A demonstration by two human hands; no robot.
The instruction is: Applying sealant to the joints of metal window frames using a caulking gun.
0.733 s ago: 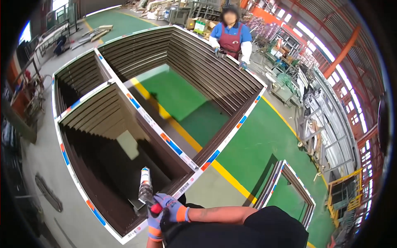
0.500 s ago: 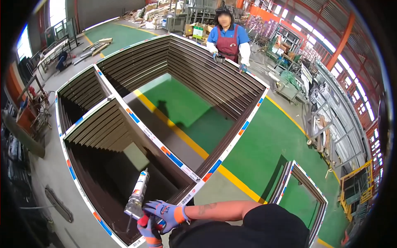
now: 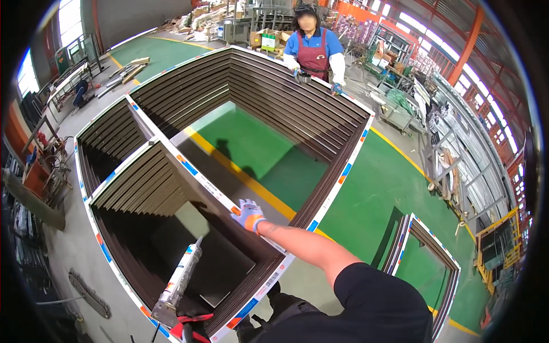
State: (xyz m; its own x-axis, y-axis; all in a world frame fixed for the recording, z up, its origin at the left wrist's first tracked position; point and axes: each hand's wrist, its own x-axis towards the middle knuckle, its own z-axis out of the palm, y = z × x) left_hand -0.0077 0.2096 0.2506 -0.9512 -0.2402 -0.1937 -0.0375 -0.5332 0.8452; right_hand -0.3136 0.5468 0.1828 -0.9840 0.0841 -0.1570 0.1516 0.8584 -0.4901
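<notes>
My right hand (image 3: 247,215), in a grey-blue and orange work glove, reaches out over the dividing bar (image 3: 214,191) of a large stack of brown window frames (image 3: 297,117). Its fingers are stretched out at the bar's top edge. A caulking gun (image 3: 166,311) with a white, printed sealant cartridge (image 3: 184,268) is at the lower left, its nozzle pointing up and away over the near compartment. Its red handle (image 3: 191,326) shows at the lower edge of the picture. My left hand is out of sight, so its hold on the gun is not visible.
A co-worker in a red apron (image 3: 311,57) stands at the stack's far side, gloved hands at its edge, one by a dark round object. Smaller frames (image 3: 426,263) stand on the green floor at right. Metal racks (image 3: 469,154) line the right side.
My right hand has left the caulking gun and moved forward and right to the dividing bar. The gun sits lower and further left, and my left hand has gone out of view.
</notes>
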